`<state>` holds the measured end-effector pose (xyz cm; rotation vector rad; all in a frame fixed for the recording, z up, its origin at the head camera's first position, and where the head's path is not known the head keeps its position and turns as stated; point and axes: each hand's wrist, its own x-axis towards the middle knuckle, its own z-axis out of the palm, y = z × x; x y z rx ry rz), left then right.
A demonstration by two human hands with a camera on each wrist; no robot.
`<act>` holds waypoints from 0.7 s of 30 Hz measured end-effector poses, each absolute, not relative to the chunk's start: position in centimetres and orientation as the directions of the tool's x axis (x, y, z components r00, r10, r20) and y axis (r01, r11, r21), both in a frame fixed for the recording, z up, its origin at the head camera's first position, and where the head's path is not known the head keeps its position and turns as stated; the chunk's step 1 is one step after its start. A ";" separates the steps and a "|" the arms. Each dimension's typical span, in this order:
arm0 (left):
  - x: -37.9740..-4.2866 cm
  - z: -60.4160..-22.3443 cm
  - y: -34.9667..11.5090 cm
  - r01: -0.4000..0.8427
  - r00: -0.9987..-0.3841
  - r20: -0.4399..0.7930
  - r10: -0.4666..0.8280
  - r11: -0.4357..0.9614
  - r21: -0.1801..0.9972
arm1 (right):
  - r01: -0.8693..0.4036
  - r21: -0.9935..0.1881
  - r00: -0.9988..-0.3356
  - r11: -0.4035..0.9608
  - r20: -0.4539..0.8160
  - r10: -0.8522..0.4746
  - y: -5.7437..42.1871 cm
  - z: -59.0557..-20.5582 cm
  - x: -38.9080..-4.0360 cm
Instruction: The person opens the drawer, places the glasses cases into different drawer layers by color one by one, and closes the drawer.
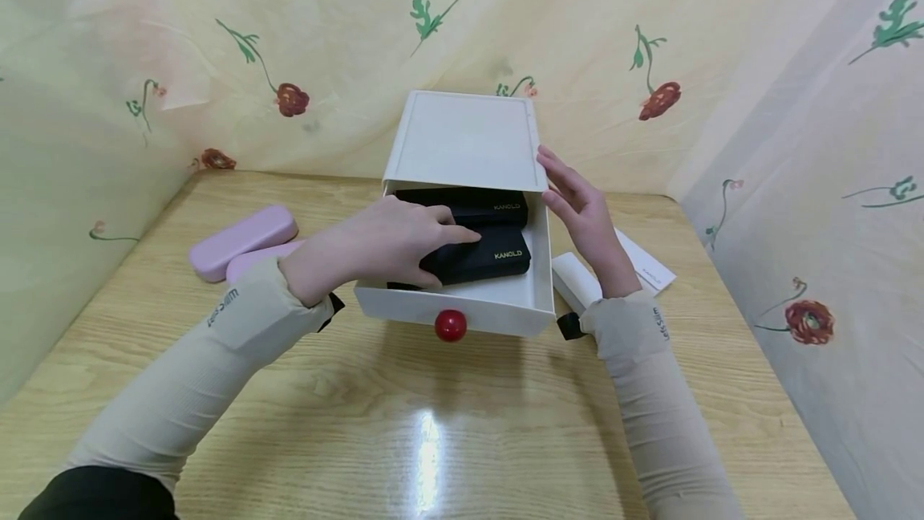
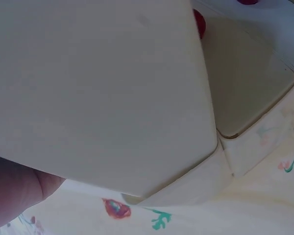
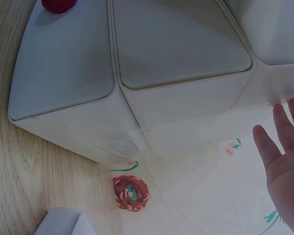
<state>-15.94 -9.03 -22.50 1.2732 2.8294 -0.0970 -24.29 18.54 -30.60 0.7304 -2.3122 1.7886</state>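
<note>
A white drawer cabinet (image 1: 465,139) stands on the table with its top drawer (image 1: 537,295) pulled out; a red knob (image 1: 451,326) is on the front. Inside lie black glasses cases with gold lettering, a rear case (image 1: 498,207) and a front case (image 1: 498,255). Reaching into the drawer, my left hand (image 1: 393,241) holds the front case, thumb at its near side and index finger across its top. My right hand (image 1: 586,219) rests its straight fingers against the cabinet's right side, also seen in the right wrist view. The drawer front blocks most of the left wrist view.
Two lilac glasses cases, the rear one (image 1: 241,241) overlapping the front one (image 1: 256,259), lie left of the cabinet. To its right are a white box (image 1: 576,281) and a flat white box (image 1: 646,263), partly behind my right arm. Flowered cloth (image 1: 346,62) hangs behind and beside the table.
</note>
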 end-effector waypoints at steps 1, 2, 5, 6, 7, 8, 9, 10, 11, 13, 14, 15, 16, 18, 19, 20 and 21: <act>-15.9 -22.5 -9.0 0.745 -0.667 -0.067 0.742 0.666 -0.031 | -0.449 -0.876 -0.873 0.179 0.388 -0.295 18.5 -30.6 -24.3; -15.9 -22.5 -9.0 0.742 -0.670 -0.075 0.739 0.670 -0.023 | -0.451 -0.875 -0.872 0.176 0.390 -0.295 18.5 -30.6 -24.3; -16.0 -22.6 -9.0 0.735 -0.676 -0.086 0.732 0.678 -0.009 | -0.457 -0.872 -0.870 0.177 0.396 -0.295 18.5 -30.7 -24.4; -16.0 -22.6 -9.0 0.734 -0.678 -0.085 0.731 0.680 -0.006 | -0.458 -0.871 -0.869 0.176 0.397 -0.295 18.5 -30.7 -24.4; -16.0 -22.6 -9.1 0.733 -0.678 -0.084 0.730 0.680 -0.003 | -0.458 -0.871 -0.869 0.178 0.397 -0.296 18.5 -30.7 -24.4; -16.0 -22.6 -9.1 0.731 -0.680 -0.085 0.728 0.683 0.000 | -0.457 -0.871 -0.870 0.181 0.395 -0.295 18.5 -30.7 -24.4; -16.0 -22.6 -9.1 0.729 -0.682 -0.086 0.726 0.685 0.003 | -0.457 -0.870 -0.870 0.183 0.395 -0.295 18.4 -30.7 -24.4; -16.1 -22.6 -9.2 0.727 -0.684 -0.087 0.724 0.687 0.004 | -0.457 -0.870 -0.870 0.184 0.394 -0.295 18.4 -30.7 -24.4; -16.1 -22.6 -9.2 0.724 -0.687 -0.088 0.722 0.690 0.005 | -0.455 -0.871 -0.871 0.185 0.393 -0.295 18.4 -30.7 -24.4; -16.1 -22.7 -9.3 0.721 -0.690 -0.083 0.719 0.693 0.013 | -0.453 -0.871 -0.873 0.189 0.390 -0.294 18.4 -30.7 -24.3; -16.2 -22.7 -9.3 0.719 -0.691 -0.080 0.718 0.695 0.017 | -0.453 -0.871 -0.873 0.191 0.389 -0.295 18.4 -30.7 -24.3; -16.2 -22.8 -9.4 0.721 -0.691 -0.072 0.720 0.693 0.019 | -0.453 -0.870 -0.873 0.192 0.389 -0.295 18.4 -30.7 -24.3; -16.2 -22.8 -9.4 0.723 -0.689 -0.063 0.722 0.691 0.021 | -0.453 -0.870 -0.873 0.194 0.388 -0.296 18.4 -30.6 -24.2; -16.2 -22.8 -9.5 0.729 -0.682 -0.041 0.730 0.683 0.031 | -0.454 -0.869 -0.873 0.198 0.388 -0.295 18.4 -30.6 -24.2; -16.2 -22.8 -9.6 0.733 -0.679 -0.031 0.734 0.680 0.032 | -0.454 -0.868 -0.873 0.201 0.389 -0.295 18.4 -30.6 -24.2; -16.1 -22.8 -9.6 0.734 -0.678 -0.024 0.735 0.678 0.035 | -0.455 -0.867 -0.873 0.202 0.389 -0.295 18.4 -30.6 -24.2; -16.1 -22.8 -9.7 0.736 -0.676 -0.015 0.737 0.676 0.037 | -0.454 -0.867 -0.873 0.203 0.388 -0.295 18.4 -30.6 -24.2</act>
